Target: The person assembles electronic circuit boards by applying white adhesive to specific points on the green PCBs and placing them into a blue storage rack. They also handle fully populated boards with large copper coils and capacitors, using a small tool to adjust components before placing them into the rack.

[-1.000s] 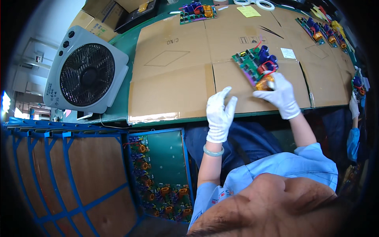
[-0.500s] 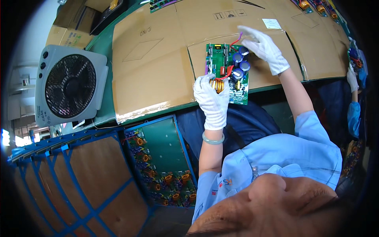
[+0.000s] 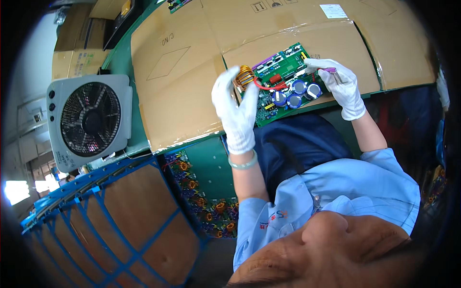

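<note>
A green circuit board (image 3: 290, 65) lies slanted over the front part of the cardboard, its lower corner near the edge. It carries blue round capacitors (image 3: 294, 100), a copper coil (image 3: 245, 77) and a red wire (image 3: 269, 88). My left hand (image 3: 235, 113), in a white glove, grips the board's left end; thumb and fingers straddle the coil. My gloved right hand (image 3: 342, 89) is closed at the board's right end, its index finger reaching over the corner. A purple wire tip (image 3: 329, 70) shows against its fingers. Its exact grip is partly hidden.
A grey box fan (image 3: 91, 120) stands at the left of the bench. Flattened cardboard (image 3: 182, 105) covers the green bench top. Below the bench are a blue-framed rack (image 3: 139, 225) and several more boards (image 3: 211, 213). Another board (image 3: 177, 5) lies at the far edge.
The circuit board has turned clockwise, bringing the coil to the upper left and the capacitors nearer. My right hand has come down onto its right end. The view has shifted slightly.
</note>
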`<state>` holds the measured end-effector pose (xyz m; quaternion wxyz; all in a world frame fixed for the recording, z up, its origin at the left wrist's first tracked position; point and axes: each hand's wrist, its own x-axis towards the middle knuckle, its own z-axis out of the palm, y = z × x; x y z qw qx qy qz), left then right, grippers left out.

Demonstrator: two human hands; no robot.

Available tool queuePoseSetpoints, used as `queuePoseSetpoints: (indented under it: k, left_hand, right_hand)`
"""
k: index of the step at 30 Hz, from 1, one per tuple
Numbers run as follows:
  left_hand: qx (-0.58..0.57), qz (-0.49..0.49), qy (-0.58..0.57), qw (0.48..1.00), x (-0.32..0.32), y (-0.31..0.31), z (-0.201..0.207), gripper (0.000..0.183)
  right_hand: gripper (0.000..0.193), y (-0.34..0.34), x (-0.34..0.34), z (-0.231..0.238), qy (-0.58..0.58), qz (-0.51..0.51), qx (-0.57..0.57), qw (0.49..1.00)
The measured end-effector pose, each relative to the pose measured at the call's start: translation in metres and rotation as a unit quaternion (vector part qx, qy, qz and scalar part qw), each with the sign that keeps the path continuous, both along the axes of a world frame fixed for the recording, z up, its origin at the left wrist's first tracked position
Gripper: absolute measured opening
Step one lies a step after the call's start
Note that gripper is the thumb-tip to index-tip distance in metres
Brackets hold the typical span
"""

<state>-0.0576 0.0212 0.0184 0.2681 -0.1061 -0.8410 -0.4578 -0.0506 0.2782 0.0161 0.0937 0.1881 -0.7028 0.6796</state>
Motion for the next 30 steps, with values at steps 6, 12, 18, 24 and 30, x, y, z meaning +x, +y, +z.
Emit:
queuePoseSetpoints:
  k: [6,12,18,24,30]
  left_hand:
    - [0.086,0.008,-0.235,0.968,0.029,0.019,0.014,0.032]
    - [0.283,-0.209,-0.226,0.908,0.027,0.046,0.031,0.007]
    - [0.468,-0.265,-0.186,0.822,0.051,0.028,0.032,0.027]
    - [0.185,-0.067,-0.059,0.979,0.063,0.017,0.003,0.019]
    - [0.064,-0.005,0.007,0.998,0.059,0.022,-0.010,0.024]
  right_hand:
    - [0.028,-0.008,0.001,0.013,0.015,0.014,0.132,0.991]
    - [0.022,-0.019,-0.008,-0.014,-0.051,0.045,-0.097,0.993]
    - [0.015,-0.014,-0.012,-0.023,0.109,-0.021,0.083,0.990]
    - [0.016,-0.007,-0.017,-0.018,0.218,-0.023,0.163,0.962]
    - [0.017,-0.005,-0.019,-0.005,0.255,0.006,0.196,0.947]
